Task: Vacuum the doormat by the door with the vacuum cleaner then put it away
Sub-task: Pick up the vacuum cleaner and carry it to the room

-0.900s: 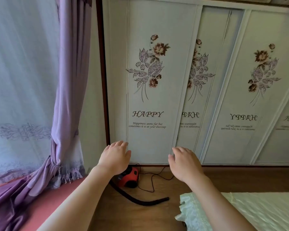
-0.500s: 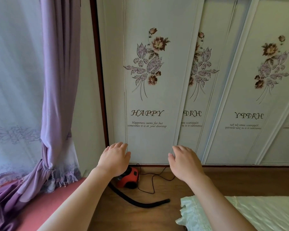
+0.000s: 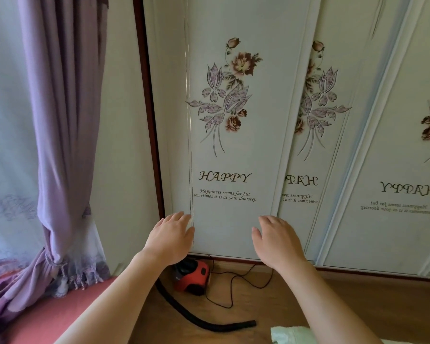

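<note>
Two hands, left (image 3: 170, 238) and right (image 3: 277, 240), reach mid-frame, fingers relaxed, empty, perhaps touching the door (image 3: 229, 150); vacuum (image 3: 193, 276) below.

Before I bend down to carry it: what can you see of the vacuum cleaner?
The vacuum cleaner is a small red canister with black parts, plastic-looking, on the wooden floor at the foot of the wardrobe door. Its black hose curves away over the floor, end lying free; a black cord lies looped beside it. Left hand and right hand hover clear of it.
</note>
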`<state>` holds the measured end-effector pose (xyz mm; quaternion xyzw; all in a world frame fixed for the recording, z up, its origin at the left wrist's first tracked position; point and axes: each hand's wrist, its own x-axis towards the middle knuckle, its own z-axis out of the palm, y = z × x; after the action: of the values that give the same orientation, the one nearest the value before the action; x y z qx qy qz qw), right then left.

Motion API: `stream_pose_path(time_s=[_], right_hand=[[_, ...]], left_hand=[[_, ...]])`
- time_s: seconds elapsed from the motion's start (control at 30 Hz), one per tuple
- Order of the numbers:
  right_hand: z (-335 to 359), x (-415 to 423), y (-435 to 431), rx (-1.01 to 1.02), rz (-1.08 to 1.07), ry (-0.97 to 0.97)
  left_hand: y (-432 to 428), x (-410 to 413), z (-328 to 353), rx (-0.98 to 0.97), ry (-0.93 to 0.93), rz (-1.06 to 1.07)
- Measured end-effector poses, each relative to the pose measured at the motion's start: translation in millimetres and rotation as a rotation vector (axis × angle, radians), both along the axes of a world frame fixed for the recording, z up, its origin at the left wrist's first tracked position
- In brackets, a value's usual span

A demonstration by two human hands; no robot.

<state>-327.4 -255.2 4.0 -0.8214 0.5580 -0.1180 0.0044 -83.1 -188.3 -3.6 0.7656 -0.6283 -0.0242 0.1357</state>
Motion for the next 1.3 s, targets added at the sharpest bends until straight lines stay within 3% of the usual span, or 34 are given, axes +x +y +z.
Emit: stream_pose_path(time_s=[0.3, 0.9, 1.3], right_hand=[[6, 2, -65, 0.007, 0.017, -0.006], [-6, 132, -181, 0.013, -0.111, 0.017], [-21, 154, -261, -0.001, -0.089, 0.016]], left_hand=[[-59, 6, 3, 0.011, 0.002, 0.024], [-205, 143, -10, 0.019, 0.017, -0.099], [-271, 166, -14, 0.041, 0.045, -0.075]])
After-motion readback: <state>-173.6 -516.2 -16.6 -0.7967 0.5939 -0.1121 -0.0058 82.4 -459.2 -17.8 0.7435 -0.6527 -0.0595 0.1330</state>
